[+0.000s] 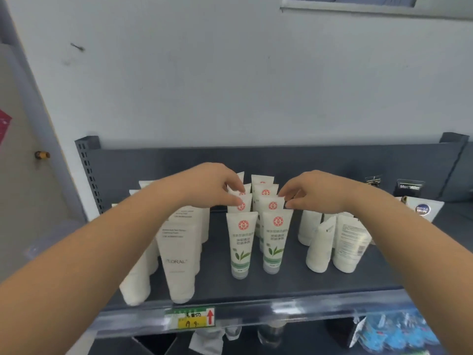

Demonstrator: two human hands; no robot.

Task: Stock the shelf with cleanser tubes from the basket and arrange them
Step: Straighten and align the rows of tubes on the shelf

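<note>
Cleanser tubes (242, 242) stood upright, caps down, in two rows running front-to-back at the middle of the shelf (294, 285). Left hand (217, 185) pinched a left-row crimp, right hand (314, 193) a right-row crimp; each row lay directly under its nearer hand.

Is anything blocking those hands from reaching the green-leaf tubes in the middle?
Nothing visible does. The left hand and right hand are right at the green-leaf tubes, each pinching a top edge behind the front pair.
</note>
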